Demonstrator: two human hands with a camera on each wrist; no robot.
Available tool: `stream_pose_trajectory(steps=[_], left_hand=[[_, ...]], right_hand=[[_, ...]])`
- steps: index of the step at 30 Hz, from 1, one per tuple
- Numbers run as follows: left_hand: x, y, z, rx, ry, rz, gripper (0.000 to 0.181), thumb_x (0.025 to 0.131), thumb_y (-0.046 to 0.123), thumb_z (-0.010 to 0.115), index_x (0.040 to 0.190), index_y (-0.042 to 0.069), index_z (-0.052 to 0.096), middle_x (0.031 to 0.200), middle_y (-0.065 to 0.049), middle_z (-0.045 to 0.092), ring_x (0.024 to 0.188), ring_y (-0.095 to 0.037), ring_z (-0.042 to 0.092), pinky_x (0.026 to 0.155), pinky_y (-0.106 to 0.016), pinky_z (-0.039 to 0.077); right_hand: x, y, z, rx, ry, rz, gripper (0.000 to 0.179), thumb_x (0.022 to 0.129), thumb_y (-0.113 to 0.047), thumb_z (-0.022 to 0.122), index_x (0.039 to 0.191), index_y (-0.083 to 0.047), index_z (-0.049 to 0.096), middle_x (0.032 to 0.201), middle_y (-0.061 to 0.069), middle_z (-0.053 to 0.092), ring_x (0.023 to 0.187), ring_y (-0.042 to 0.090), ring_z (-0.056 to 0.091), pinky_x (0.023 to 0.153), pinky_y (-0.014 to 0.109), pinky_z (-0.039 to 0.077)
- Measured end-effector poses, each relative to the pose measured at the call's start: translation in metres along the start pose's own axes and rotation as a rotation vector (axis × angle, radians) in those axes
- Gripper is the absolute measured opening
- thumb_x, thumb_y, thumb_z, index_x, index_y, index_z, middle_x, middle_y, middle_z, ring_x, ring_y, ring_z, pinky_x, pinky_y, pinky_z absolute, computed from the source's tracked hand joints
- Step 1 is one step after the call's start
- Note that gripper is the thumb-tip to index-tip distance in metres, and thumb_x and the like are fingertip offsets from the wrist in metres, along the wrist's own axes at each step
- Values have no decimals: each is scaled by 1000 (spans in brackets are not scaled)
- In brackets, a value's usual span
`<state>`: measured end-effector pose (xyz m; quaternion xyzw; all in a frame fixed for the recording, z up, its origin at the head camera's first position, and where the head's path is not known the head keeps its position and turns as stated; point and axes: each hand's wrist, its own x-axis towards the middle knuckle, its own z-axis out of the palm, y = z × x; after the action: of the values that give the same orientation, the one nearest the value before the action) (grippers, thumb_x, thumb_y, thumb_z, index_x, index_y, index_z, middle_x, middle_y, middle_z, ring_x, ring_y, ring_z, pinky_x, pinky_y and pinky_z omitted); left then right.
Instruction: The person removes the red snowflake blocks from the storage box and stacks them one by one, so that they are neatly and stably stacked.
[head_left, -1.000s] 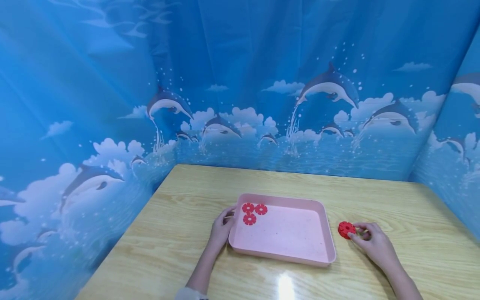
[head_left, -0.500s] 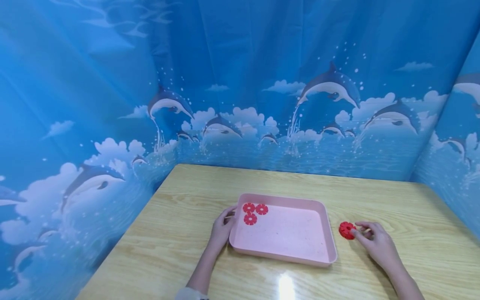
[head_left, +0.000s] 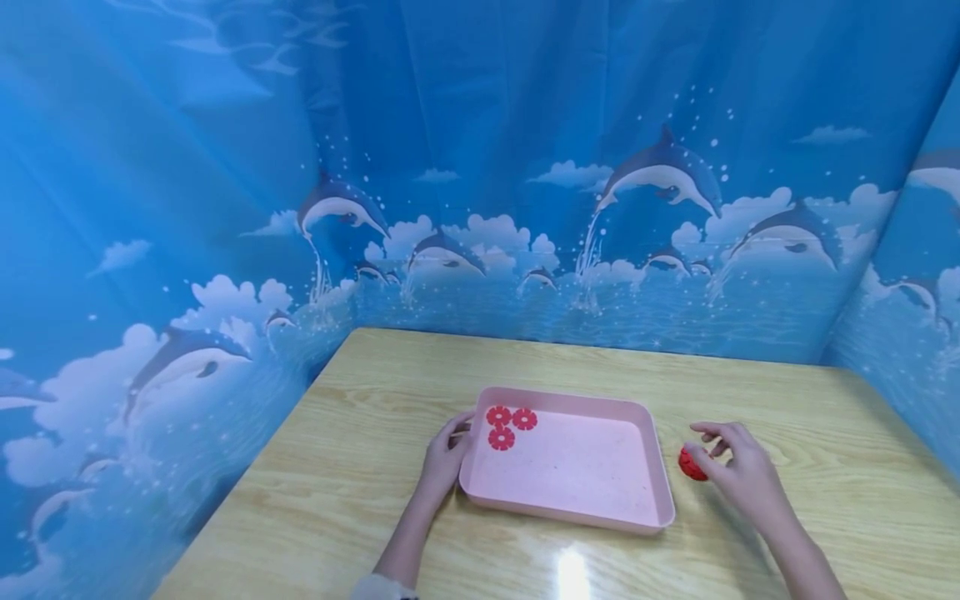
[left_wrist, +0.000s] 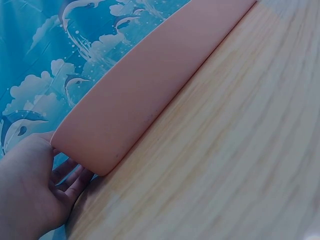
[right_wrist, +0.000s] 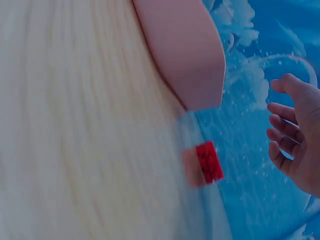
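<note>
A shallow pink tray (head_left: 570, 467) lies on the table, with three flat red notched snowflake building discs (head_left: 501, 438) in its far left corner. My left hand (head_left: 445, 454) holds the tray's left side, with bent fingers against the outer wall in the left wrist view. To the right of the tray stands a short stack of red snowflake discs (right_wrist: 210, 162). My right hand (right_wrist: 300, 132) is raised apart from this stack, its fingers loosely bent with nothing between them. In the head view the right thumb overlaps the stack and hides part of it.
The wood-grain table (head_left: 405, 375) reaches back to a blue curtain (head_left: 480, 167) printed with dolphins and clouds. Another curtain side closes off the right. A bright light reflection (head_left: 572, 575) shows on the tabletop in front of the tray.
The right hand has come off the red disc stack, where its fingers were, and shifted up and slightly left over it. The left hand, tray and three discs stay as they were.
</note>
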<state>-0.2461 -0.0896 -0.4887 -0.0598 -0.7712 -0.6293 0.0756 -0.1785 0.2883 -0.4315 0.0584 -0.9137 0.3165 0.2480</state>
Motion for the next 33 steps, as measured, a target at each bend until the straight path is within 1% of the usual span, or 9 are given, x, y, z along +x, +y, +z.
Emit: stream_pose_trajectory(steps=[3,7,12,14,20,26,27,33], left_hand=[[0,1,0,-4,2,-7,34,89,4,53,123,1,56,109,-19,57,98,-34,56,83,-40,49],[0,2,-1,-9,7,-17,33,90,6,54,123,2,56,109,-19,57,99,-33,56,84,-39,49],[0,0,-1,-6,-1,-18,34,90,6,54,123,2,55,109,-18,57,99,-33,56,84,-39,49],[0,0,-1,-9,-4,-18,34,90,6,54,123,2,55,109,-19,57,99,-34,56,84,-39,49],[0,0,-1,-12,-2,-21,33,91,9,55,123,3,56,109,-18,57,99,-33,56,83,-39,49],[0,1,-1,-11,-6,-32,33,91,11,54,124,6,56,110,-16,57,99,-31,56,84,-39,49],[-2,6,-2,-15,-9,-28,33,91,10,54,124,4,56,110,-18,57,99,-32,56,84,-40,49],[-2,4,-2,-22,-17,-13,34,92,10,55,124,1,54,110,-20,56,99,-34,56,83,-40,49]], right_hand=[[3,-14,6,14,-19,-23,28,80,-12,71,104,0,62,89,7,53,69,11,48,51,22,43],[9,-36,18,33,-62,-42,28,81,-13,69,104,0,62,88,6,53,70,16,48,53,25,42],[17,-60,36,35,-146,-14,30,83,-21,67,105,0,62,89,5,52,75,16,47,55,26,42],[20,-67,44,36,-168,-18,31,82,-22,69,104,-1,61,89,5,52,75,16,47,55,27,42],[29,-85,73,74,-216,-58,31,80,-20,71,104,-3,62,90,6,55,76,19,50,60,29,45],[35,-103,101,79,-288,-12,32,78,-24,72,105,-9,63,94,4,57,79,21,52,60,28,45],[36,-106,105,78,-295,-10,33,78,-25,72,105,-9,63,94,3,57,79,22,52,60,27,45],[43,-117,130,80,-335,-14,32,76,-23,73,102,-8,64,93,2,56,75,16,51,59,27,45]])
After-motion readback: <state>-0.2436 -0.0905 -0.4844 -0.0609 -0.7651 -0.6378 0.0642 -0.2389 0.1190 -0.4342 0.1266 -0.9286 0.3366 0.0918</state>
